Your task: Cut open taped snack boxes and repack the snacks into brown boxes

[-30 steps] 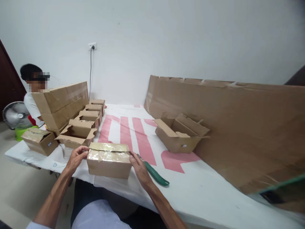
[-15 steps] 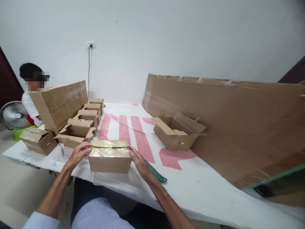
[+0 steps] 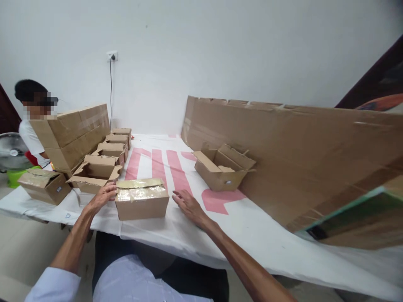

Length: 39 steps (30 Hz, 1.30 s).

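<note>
A closed cardboard box (image 3: 143,207) with shiny clear tape over its top seam sits at the table's front edge. At its left end is my left hand (image 3: 103,197), with bent fingers touching the side and upper corner. My right hand (image 3: 190,207) is just off the box's right end, fingers loosely stretched and holding nothing visible. An open cardboard box (image 3: 217,178) with raised flaps stands beyond my right hand.
Several open boxes (image 3: 97,172) form a row at left, beside stacked closed boxes (image 3: 71,140). Another taped box (image 3: 45,186) sits at the left edge. A large cardboard sheet (image 3: 299,159) stands along the right. A person (image 3: 31,134) is behind the stack, near a fan (image 3: 14,153).
My right hand has let go of the taped box and moved off to its right. The green-handled thing by that hand is now out of sight. The view has turned slightly right.
</note>
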Tool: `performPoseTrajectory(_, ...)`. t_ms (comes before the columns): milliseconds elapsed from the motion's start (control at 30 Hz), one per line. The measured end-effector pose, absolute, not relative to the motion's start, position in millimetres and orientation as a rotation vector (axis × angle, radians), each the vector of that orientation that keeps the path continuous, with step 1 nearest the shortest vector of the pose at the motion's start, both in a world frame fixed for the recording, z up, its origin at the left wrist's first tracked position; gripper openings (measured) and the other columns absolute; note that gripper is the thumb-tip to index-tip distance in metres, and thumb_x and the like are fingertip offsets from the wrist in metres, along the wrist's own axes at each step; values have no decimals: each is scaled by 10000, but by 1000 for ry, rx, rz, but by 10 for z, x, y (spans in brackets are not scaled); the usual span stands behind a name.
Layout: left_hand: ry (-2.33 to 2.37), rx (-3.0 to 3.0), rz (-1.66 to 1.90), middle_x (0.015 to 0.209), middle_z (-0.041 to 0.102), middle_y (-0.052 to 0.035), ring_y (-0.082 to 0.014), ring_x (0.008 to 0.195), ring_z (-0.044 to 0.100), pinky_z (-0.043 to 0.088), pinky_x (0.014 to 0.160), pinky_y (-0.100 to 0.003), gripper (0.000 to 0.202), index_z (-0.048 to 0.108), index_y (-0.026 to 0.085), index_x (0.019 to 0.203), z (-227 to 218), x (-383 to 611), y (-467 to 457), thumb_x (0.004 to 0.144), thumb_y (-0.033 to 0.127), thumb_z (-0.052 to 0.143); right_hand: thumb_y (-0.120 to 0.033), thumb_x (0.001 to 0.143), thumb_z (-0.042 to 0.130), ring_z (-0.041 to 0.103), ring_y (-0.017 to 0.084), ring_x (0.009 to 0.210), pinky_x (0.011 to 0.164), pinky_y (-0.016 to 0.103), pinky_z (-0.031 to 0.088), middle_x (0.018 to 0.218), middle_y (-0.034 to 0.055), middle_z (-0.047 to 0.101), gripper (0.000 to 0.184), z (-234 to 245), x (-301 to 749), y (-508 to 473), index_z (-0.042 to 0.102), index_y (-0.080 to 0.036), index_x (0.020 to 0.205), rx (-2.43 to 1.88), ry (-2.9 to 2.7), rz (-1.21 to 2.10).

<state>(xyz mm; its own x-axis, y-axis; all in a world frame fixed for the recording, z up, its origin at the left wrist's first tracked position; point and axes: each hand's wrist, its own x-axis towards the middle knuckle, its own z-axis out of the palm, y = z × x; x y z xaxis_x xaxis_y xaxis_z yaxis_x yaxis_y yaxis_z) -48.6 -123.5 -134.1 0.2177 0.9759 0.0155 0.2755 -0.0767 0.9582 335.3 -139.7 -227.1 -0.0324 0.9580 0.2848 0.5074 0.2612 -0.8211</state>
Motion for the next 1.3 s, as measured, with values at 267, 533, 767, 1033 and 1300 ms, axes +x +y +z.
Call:
performPoseTrajectory(267, 1048, 1753, 917, 1383, 655, -100, -336, 1356, 521, 406, 1161, -433, 321, 825, 218, 967, -1298, -489, -1258, 688, 371, 784, -290, 857, 702, 662, 313, 1121, 912, 384, 487, 1073, 110, 702, 135, -2603, 3708, -1770, 662, -225, 968, -1936, -1875, 283)
performPoseTrajectory(533, 1173, 1704, 1106, 1239, 696, -100, -321, 1236, 591, 419, 1147, -472, 156, 752, 192, 724, -1521, -275, -1245, 694, 342, 723, -336, 869, 509, 686, 298, 892, 746, 390, 494, 872, 89, 691, 139, -2508, 3691, -1718, 579, -264, 774, -1855, -1586, 390)
performPoseTrajectory(767, 1055, 1775, 1061, 1394, 650, -104, -344, 1377, 531, 376, 1201, -421, 304, 839, 213, 986, -1484, -255, -1309, 686, 242, 796, -643, 931, 389, 553, 181, 534, 513, 303, 443, 610, -3, 570, 477, -1652, 3678, -1501, 607, -231, 825, -1580, -1472, 634)
performPoseTrajectory(1033, 938, 1843, 947, 1438, 655, -83, -346, 1380, 534, 368, 1220, -459, 508, 818, 247, 1193, -1325, -238, -1403, 694, 154, 791, -435, 915, 633, 650, 189, 783, 692, 292, 459, 876, 33, 766, 294, -600, 2944, -1471, 800, -197, 956, -1034, -2160, 738)
performPoseTrajectory(1300, 935, 1803, 903, 1464, 631, -99, -362, 1341, 553, 499, 1095, -455, 584, 794, 266, 1262, -1198, -186, -1492, 688, 158, 789, -328, 955, 629, 620, 155, 708, 640, 265, 382, 835, 23, 771, 237, -362, 2768, -1424, 826, -220, 1030, -1091, -2443, 550)
